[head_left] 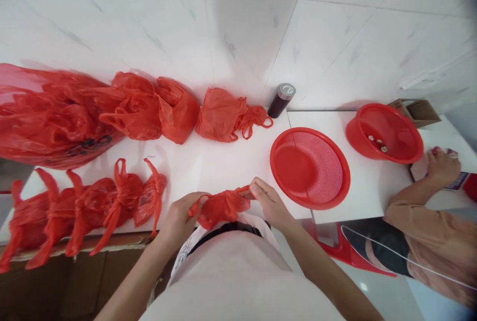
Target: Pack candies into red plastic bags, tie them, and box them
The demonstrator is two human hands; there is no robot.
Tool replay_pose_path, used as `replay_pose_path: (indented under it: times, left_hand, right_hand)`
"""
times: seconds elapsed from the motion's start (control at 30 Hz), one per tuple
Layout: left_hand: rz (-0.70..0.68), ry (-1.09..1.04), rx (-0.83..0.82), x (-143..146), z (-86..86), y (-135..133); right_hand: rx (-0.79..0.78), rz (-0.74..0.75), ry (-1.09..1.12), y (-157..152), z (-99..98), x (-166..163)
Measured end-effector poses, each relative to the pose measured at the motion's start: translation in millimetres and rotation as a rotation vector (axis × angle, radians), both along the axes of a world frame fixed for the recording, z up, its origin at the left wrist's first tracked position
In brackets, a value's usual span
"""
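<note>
Both hands (223,206) grip a red bag (219,207) over the table's near edge (208,167).

A small packing workroom: glossy white marble-patterned wall tiles (242,28) back a plain white desk (208,167) lined with knotted red plastic bags (85,206), round red plastic sieve baskets (310,168) and a second seated person (428,241).
</note>
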State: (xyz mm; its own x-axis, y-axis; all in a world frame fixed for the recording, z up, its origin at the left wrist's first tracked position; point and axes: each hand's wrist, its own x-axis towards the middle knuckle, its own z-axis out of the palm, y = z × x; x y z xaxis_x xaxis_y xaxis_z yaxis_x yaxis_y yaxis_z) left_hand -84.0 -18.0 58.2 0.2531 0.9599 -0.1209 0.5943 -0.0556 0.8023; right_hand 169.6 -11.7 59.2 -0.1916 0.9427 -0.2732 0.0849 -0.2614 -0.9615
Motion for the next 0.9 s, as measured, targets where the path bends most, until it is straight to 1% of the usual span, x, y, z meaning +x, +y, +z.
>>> replay_pose_path:
  times: [0.07,0.13,0.2,0.27,0.33,0.4,0.43,0.5,0.57,0.6,0.67,0.73,0.8,0.83,0.9]
  left_hand:
    - [0.068,0.024,-0.036,-19,-7.4,-4]
    - [0.093,-0.001,-0.089,-30,-12.7,-9]
    - [0.128,-0.082,-0.133,-27,-14.8,-12]
    - [0.174,-0.231,-0.159,-14,-13.9,-14]
    - [0.168,-0.430,-0.196,4,-10.5,-15]
    - [0.115,-0.599,-0.246,20,-4.6,-17]
    - [0.079,-0.645,-0.274,26,-0.6,-18]
    - [0.005,-0.660,-0.313,32,8.9,-21]
    - [-0.077,-0.643,-0.325,34,18.9,-22]
    - [-0.115,-0.636,-0.327,33,23.4,-22]
    - [-0.156,-0.627,-0.331,32,29.5,-22]
    - [-0.136,-0.634,-0.323,32,31.4,-22]
    - [-0.077,-0.654,-0.294,34,30.4,-23]
    - [-0.054,-0.659,-0.287,35,29.5,-23]
    - [-0.046,-0.664,-0.299,36,27.9,-23]
  right_hand:
    - [-0.038,-0.154,-0.001,5,-14.9,16]
    - [-0.066,-0.241,-0.035,10,-29.0,29]
    - [-0.023,-0.263,-0.087,14,-37.0,34]
    - [0.098,-0.252,-0.156,16,-38.7,28]
    - [0.230,-0.192,-0.241,16,-38.8,15]
    - [0.332,-0.082,-0.343,12,-42.8,-3]
    - [0.368,-0.028,-0.403,9,-46.8,-12]
    - [0.403,0.055,-0.516,3,-56.6,-28]
    - [0.352,0.103,-0.543,-4,-63.4,-38]
    - [0.303,0.113,-0.511,-7,-63.9,-42]
    - [0.214,0.130,-0.382,-10,-58.2,-45]
    - [0.153,0.192,-0.214,-12,-46.6,-45]
    - [0.137,0.288,-0.082,-12,-35.4,-46]
    - [0.143,0.326,-0.051,-12,-31.8,-47]
    - [0.196,0.351,-0.081,-11,-29.7,-50]
